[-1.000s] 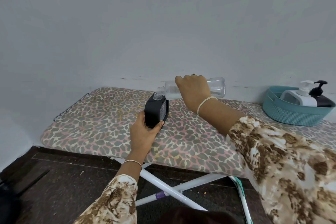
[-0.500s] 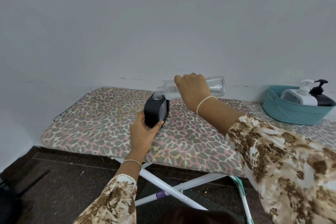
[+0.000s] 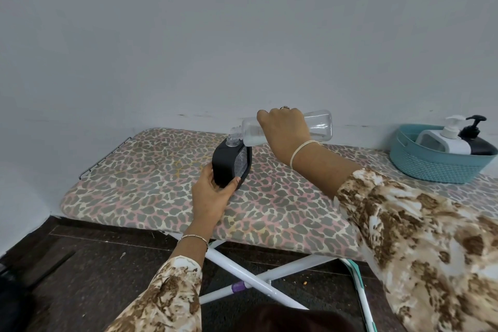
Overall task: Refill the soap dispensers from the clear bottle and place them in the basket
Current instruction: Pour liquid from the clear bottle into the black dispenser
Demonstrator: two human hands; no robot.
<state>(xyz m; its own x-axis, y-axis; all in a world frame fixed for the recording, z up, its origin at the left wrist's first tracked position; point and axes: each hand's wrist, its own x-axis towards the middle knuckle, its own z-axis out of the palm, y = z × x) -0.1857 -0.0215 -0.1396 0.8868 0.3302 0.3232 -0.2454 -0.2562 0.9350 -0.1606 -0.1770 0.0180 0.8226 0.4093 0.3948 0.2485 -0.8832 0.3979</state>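
A leopard-print ironing board (image 3: 151, 183) is seen standing against a pale wall on crossed white legs (image 3: 242, 272) over a dark floor. A bare wire rest (image 3: 103, 156) is fixed at its left end.

Toward the middle of the board, nearer its far edge than its near edge, a black soap dispenser (image 3: 229, 164) is stood upright on the cover, with its pump off and its clear neck open at the top. It is held from the near side by the left hand (image 3: 211, 197): the fingers are wrapped round the lower left side and the thumb (image 3: 233, 183) is pressed on the front, so the hand is closed round the body.

Directly above it, the clear bottle (image 3: 319, 124) is gripped round its middle by the right hand (image 3: 284, 131), with the fingers curled fully round it. The bottle is tipped close to level, its base to the right and its open mouth lowered to the dispenser's neck; whether the two touch cannot be told. Whitish liquid is gathered in the lower left part of the bottle.

At the right end of the board, near the far edge and well apart from the hands, a teal basket (image 3: 431, 167) is placed. A white pump dispenser (image 3: 444, 140) and a black pump dispenser (image 3: 477, 140) are held in it side by side, the white one to the left.
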